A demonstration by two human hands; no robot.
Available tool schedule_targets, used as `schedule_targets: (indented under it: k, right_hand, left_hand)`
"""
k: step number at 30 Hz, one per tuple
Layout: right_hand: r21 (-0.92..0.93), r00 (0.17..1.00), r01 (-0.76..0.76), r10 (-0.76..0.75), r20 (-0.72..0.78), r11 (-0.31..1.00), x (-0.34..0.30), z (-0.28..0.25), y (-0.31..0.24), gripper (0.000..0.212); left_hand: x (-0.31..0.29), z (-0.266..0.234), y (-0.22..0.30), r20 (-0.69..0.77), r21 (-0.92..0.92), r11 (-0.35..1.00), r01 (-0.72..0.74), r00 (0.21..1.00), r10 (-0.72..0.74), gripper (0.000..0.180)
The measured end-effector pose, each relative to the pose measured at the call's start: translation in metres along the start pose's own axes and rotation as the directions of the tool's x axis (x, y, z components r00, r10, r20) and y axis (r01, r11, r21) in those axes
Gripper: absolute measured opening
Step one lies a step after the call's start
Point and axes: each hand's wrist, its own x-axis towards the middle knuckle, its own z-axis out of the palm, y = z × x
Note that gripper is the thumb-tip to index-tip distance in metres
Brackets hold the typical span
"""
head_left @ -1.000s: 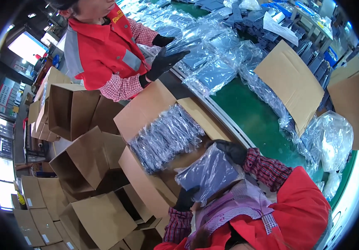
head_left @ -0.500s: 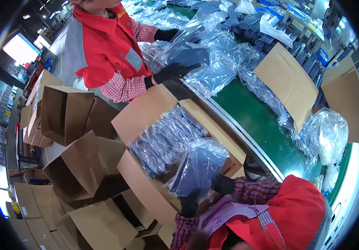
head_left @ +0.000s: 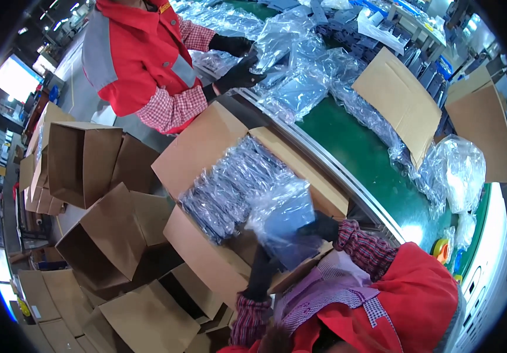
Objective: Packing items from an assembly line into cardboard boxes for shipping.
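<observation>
Both my hands wear dark gloves. Between them, a clear plastic bag (head_left: 285, 220) with flat grey-blue pieces inside tilts over the near part of an open cardboard box (head_left: 197, 250). My right hand (head_left: 322, 226) is closed on the bag's right side. My left hand (head_left: 261, 272) is closed at its lower left edge, with the fingertips partly hidden. Packed in the box is a row of similar plastic-wrapped pieces (head_left: 236, 182), standing close together. A brown gap shows between that row and my left hand.
Across the box, a co-worker in a red jacket (head_left: 141, 65) handles clear plastic with black-gloved hands (head_left: 238, 73). A green conveyor (head_left: 347, 144) with a metal edge runs along the right, heaped with bagged pieces (head_left: 300, 88) and a cardboard sheet (head_left: 400, 106). Several open boxes (head_left: 103, 235) stand left.
My hands have brought the bagged pieces closer to the packed row, and the bag now leans against it. The co-worker's hands have drawn back from a bagged piece. The whole view has shifted slightly.
</observation>
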Motion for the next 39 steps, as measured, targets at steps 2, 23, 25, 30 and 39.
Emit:
schedule_targets:
  k: [2,23,25,30,39]
  right_hand:
    - [-0.099,0.999,-0.030,0.031,0.007,0.995,0.005,0.009,0.003,0.044]
    - [-0.471,0.959,-0.038,-0.101,-0.265,0.881,0.011,0.024,0.079,0.081]
    - [-0.622,0.939,-0.074,-0.155,-0.306,0.779,0.014,0.032,0.089,0.074]
    - [-0.890,0.880,-0.172,-0.341,-0.332,0.421,0.026,0.063,0.107,0.060]
    - [-0.970,0.920,-0.092,-0.354,-0.170,0.226,0.047,0.101,0.145,0.064]
  left_hand:
    - [0.004,0.003,-0.026,-0.014,0.182,0.982,-0.041,0.999,0.045,0.052]
    - [0.050,-0.004,-0.129,-0.297,0.091,0.987,0.134,0.949,-0.102,0.040]
    - [0.053,0.000,-0.129,-0.329,-0.076,0.987,0.142,0.931,-0.159,0.039]
    - [0.058,-0.012,-0.124,-0.360,-0.462,0.881,0.099,0.887,-0.288,0.035]
    - [0.040,-0.038,-0.118,-0.323,-0.733,0.678,0.057,0.848,-0.420,0.030]
